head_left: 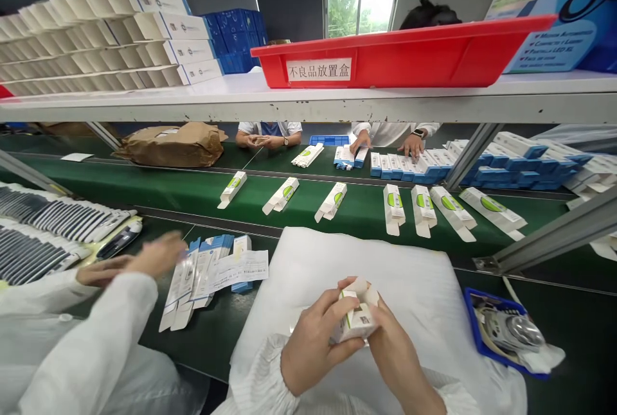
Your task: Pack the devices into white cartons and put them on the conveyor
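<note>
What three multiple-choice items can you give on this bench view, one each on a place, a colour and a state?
1. Where are the left hand and right hand holding the small white carton?
A. Over the white cushion
B. On the brown paper parcel
C. Inside the blue tray

2. What colour is the labelled tray on the white shelf?
A. Blue
B. Green
C. Red

3. What state are the carton's top flaps in?
A. Taped shut
B. Open
C. Torn off

Answers:
1. A: both hands and the carton are above the cushion.
2. C: the tray's walls and rim are red.
3. B: the flaps stand up, unsealed, at the carton's top.
</note>
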The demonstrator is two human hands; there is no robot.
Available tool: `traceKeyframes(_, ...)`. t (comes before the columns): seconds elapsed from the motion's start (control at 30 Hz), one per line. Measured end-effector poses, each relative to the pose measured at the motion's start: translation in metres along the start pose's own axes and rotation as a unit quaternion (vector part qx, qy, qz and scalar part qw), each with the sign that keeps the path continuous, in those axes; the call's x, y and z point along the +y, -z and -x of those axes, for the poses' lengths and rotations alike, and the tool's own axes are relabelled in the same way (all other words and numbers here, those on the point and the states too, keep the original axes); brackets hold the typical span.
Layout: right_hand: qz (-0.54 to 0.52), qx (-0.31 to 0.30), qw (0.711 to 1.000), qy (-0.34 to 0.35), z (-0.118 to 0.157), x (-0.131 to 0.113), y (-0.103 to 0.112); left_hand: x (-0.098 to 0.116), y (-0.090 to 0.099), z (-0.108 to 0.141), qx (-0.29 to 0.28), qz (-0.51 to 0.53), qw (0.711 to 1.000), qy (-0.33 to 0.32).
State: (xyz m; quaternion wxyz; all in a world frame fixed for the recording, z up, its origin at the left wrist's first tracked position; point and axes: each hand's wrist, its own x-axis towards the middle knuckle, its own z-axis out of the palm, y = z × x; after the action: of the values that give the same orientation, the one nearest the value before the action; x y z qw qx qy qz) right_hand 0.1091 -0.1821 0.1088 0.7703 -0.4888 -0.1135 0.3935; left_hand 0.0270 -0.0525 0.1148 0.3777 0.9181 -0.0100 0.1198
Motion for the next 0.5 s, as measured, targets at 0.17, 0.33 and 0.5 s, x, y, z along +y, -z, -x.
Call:
traceKeyframes(0.17, -0.009, -0.058, 0.998, -0.036, 0.003, -0.011, 0.006, 0.003, 0.009, -0.002, -0.054, 0.013, 0.998, -0.002)
traceKeyframes(0.33, 0.226, -0.01, 0.967, 0.118, 0.001, -0.012, 0.017, -0.003, 0.008, 0.003, -0.024, 0.075, 0.994, 0.076)
traceKeyframes(0.5, 0.318, -0.084, 0.94, 0.091, -0.005, -0.028, 0.029, -0.005, 0.008, 0.006, -0.026, 0.085, 0.989, 0.121)
